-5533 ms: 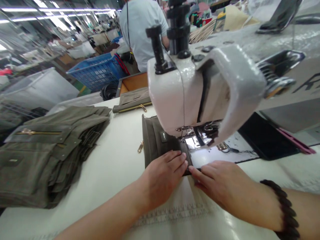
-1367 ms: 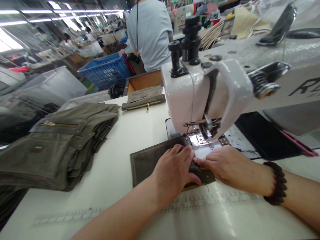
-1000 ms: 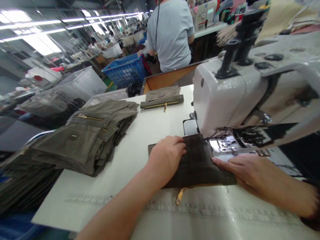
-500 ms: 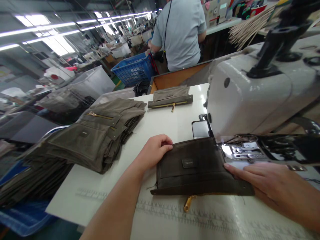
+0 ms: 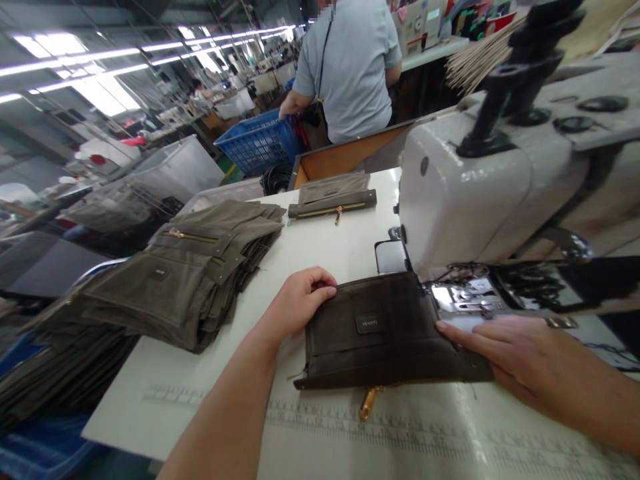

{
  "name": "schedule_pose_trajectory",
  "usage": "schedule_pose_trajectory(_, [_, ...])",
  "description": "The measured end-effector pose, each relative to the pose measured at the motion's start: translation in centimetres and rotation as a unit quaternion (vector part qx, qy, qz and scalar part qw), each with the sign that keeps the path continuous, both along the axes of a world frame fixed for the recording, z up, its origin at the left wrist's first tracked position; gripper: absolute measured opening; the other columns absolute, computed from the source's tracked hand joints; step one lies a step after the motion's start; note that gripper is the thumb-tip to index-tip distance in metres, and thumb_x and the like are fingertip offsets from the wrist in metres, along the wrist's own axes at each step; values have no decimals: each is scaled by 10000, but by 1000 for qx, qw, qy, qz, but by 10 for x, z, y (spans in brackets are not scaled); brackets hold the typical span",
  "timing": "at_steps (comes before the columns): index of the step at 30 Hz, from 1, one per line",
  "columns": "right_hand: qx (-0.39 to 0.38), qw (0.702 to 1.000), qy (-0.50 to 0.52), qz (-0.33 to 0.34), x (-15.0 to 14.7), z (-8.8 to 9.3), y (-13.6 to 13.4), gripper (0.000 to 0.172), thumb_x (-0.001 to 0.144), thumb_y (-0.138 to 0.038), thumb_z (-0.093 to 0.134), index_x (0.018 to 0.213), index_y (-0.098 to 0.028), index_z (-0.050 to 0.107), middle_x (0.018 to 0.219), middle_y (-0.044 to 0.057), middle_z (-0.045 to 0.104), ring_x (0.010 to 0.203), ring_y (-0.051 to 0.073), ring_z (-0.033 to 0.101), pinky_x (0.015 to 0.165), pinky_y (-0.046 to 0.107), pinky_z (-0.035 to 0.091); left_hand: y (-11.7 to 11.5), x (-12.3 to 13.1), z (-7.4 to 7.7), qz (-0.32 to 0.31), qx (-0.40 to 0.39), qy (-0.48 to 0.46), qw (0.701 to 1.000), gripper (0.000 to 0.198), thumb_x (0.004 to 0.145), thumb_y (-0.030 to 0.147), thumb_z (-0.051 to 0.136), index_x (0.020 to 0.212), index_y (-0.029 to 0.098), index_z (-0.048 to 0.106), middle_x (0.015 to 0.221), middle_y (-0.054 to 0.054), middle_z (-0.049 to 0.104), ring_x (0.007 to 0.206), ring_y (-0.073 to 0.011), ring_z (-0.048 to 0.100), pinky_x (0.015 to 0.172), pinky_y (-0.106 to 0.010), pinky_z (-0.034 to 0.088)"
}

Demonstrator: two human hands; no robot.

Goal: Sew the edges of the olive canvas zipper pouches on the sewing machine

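A dark olive zip pouch (image 5: 385, 333) lies flat on the white table (image 5: 320, 253), beside the foot of a white sewing machine (image 5: 465, 193). It has a small label on top and a brass zip pull (image 5: 367, 403) hanging at its near edge. My left hand (image 5: 297, 300) curls round the pouch's far left corner, fingers closed on the edge. My right hand (image 5: 500, 350) lies with fingers stretched out on the pouch's right end, near the metal needle plate (image 5: 463, 297).
A tall stack of olive pouches (image 5: 185, 273) fills the table's left side. One more pouch (image 5: 333, 200) lies at the far edge. Behind stand a blue basket (image 5: 257, 140), a clear bin (image 5: 165, 177) and a seated person in a pale shirt (image 5: 350, 67). A printed ruler (image 5: 400, 430) runs along the near table edge.
The pouch has been turned and pulled left out from under the machine's foot, label side up. My left hand shifted from pressing on top to gripping its left corner.
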State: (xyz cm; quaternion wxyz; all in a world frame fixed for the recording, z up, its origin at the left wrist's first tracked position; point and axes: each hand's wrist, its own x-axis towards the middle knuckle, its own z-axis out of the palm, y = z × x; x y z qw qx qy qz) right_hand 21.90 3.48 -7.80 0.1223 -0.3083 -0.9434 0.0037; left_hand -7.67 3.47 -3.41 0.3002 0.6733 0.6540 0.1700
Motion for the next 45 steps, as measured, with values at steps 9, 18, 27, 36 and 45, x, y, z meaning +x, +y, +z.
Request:
schedule_pose_trajectory(9, [-45,999,-10,27,-3,13,2,343,719,-67,455,1023,-180,568,654,-11,613,567,142,556,508,250,319,-54,98,-3,-320,228,227,891,415,773,259,534,1130,57,469,1134,-134,532,1021,-250,497,902,-384,411])
schedule_pose_trajectory(18, [-80,995,-48,32,-2,22,2,252,769,-123,476,994,-168,580,703,19,621,629,151,555,536,254,286,-49,101,-12,-367,294,270,840,340,790,108,389,1103,11,479,1070,-150,580,965,-225,555,837,-333,471])
schedule_pose_trajectory(27, [-113,982,-80,127,12,37,5,381,731,-147,507,1109,-180,466,720,-6,600,619,137,514,542,262,271,-59,96,-25,-379,345,283,811,400,762,87,409,1138,-50,427,1138,-189,535,1066,-255,494,912,-330,423])
schedule_pose_trajectory(36, [68,985,-71,143,7,28,-6,173,862,-204,381,818,-120,526,611,17,500,551,149,421,542,309,245,-57,103,-25,-302,388,262,831,285,827,115,357,1033,-3,515,977,-182,592,896,-231,580,791,-346,496])
schedule_pose_trajectory(45, [62,983,-60,161,8,29,-6,162,857,-174,383,785,-127,521,616,16,479,544,143,386,528,310,220,-49,105,-12,-362,385,272,804,307,819,64,301,982,21,557,982,-156,617,927,-207,574,790,-303,479])
